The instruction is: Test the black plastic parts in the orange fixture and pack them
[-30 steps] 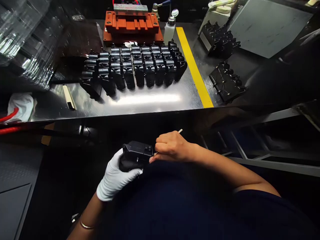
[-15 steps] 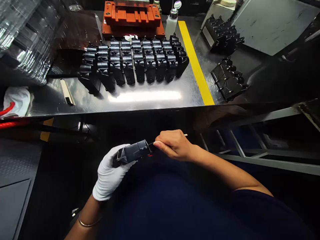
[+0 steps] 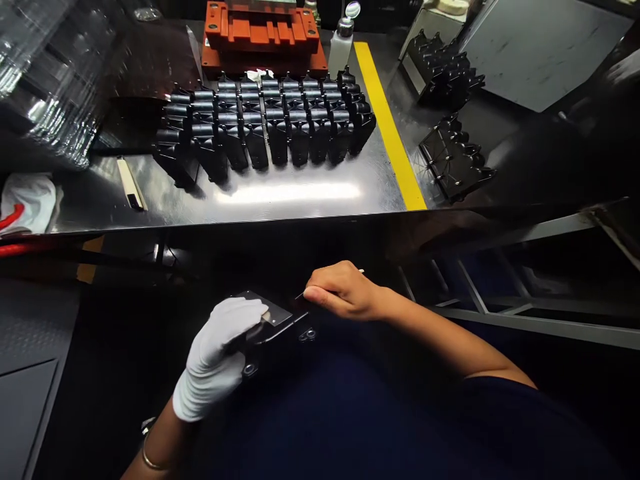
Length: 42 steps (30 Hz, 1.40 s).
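In a white glove, my left hand is closed around a black moulded plastic part, held in front of my body below the bench edge. A flat face of the part and small ringed holes on its lower side show; the rest is dark or behind the glove. My bare right hand is closed on a thin tool with a fine dark tip. The tool's pale end sticks out behind the fist. Its tip is close to the part's right edge; I cannot tell whether they touch.
On the metal bench stands a row of black plastic parts. Behind it are an orange fixture and a pump bottle. More black parts lie right of a yellow stripe. A cutter-like tool and white cloth are left.
My left hand has turned the black part over, so a flat face now shows instead of its narrow side. The glove has moved slightly down and left; the right hand has shifted slightly left.
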Tool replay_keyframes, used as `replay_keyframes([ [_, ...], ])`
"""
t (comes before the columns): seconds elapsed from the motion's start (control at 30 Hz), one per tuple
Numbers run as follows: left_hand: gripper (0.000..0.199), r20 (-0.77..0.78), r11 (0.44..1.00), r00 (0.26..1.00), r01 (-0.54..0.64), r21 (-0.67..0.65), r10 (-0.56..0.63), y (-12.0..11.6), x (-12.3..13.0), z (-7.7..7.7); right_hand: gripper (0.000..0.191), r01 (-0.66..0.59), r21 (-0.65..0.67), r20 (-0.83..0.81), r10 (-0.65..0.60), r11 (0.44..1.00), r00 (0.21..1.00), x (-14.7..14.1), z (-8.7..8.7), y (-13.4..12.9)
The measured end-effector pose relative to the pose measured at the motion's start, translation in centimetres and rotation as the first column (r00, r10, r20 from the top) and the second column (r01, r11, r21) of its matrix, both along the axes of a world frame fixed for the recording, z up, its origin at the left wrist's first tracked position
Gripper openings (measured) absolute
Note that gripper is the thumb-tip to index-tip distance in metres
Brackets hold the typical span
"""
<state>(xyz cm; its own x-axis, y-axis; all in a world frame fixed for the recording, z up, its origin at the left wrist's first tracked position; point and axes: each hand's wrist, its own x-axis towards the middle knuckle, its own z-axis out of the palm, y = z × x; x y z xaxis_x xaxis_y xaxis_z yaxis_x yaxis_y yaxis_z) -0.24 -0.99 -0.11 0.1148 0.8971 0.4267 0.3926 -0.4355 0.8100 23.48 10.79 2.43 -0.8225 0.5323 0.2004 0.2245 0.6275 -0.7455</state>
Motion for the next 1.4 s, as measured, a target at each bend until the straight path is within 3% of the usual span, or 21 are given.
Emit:
replay_keyframes([
  [0.17, 0.048, -0.058, 0.997, 0.996, -0.064, 0.04, 0.066, 0.3, -0.1, 0.2, 0.054, -0.154, -0.141, 0.022, 0.159, 0.978, 0.987, 0.5, 0.8, -0.3],
  [0.27, 0.035, 0.048, 0.974, 0.986, -0.15, -0.169, 0.16, 0.1, 0.0, 0.2, 0.056, -0.163, -0.115, -0.024, 0.161, 0.98, 0.987, 0.4, 0.7, -0.4],
  [0.33, 0.038, 0.142, 0.897, 0.962, -0.154, -0.415, 0.231, 0.0, -0.1, 0.0, 0.056, -0.134, -0.016, -0.058, 0.133, 0.991, 0.989, 0.0, 0.7, -0.1],
  [0.4, 0.053, 0.232, 0.77, 0.934, -0.066, -0.634, 0.271, 0.2, -0.3, -0.4, 0.057, -0.104, 0.132, -0.07, 0.114, 0.986, 0.991, -0.6, 0.8, 0.2],
  [0.5, 0.065, 0.306, 0.638, 0.923, 0.093, -0.765, 0.232, 0.7, -0.8, -1.1, 0.061, -0.127, 0.313, -0.014, 0.138, 0.941, 0.99, -1.5, 1.1, 0.7],
  [0.63, 0.06, 0.293, 0.639, 0.943, 0.131, -0.758, 0.155, 1.2, -0.9, -1.6, 0.062, -0.196, 0.394, 0.057, 0.189, 0.898, 0.98, -2.3, 1.0, 0.9],
  [0.87, 0.058, 0.369, 0.628, 0.91, 0.177, -0.758, 0.189, 1.4, -0.5, -1.6, 0.062, -0.082, 0.455, -0.013, 0.098, 0.887, 0.995, -2.5, 0.5, 0.7],
  [0.97, 0.067, 0.37, 0.63, 0.907, 0.168, -0.758, 0.203, 1.5, -0.2, -1.8, 0.064, -0.061, 0.45, -0.018, 0.078, 0.891, 0.997, -2.7, 0.2, 0.6],
  [1.1, 0.071, 0.337, 0.634, 0.917, 0.134, -0.762, 0.211, 1.5, -0.1, -1.9, 0.064, -0.065, 0.365, -0.005, 0.072, 0.929, 0.997, -2.6, -0.1, 0.6],
  [1.27, 0.068, 0.264, 0.642, 0.947, 0.088, -0.762, 0.184, 1.7, -0.6, -1.0, 0.064, -0.21, 0.041, -0.004, 0.21, 0.977, 0.978, -1.6, -0.2, 0.8],
  [1.4, 0.057, 0.137, 0.651, 0.984, 0.03, -0.758, 0.113, 2.6, -0.5, 0.2, 0.053, -0.054, -0.271, -0.053, 0.041, 0.961, 0.998, -1.6, -0.5, 0.6],
])
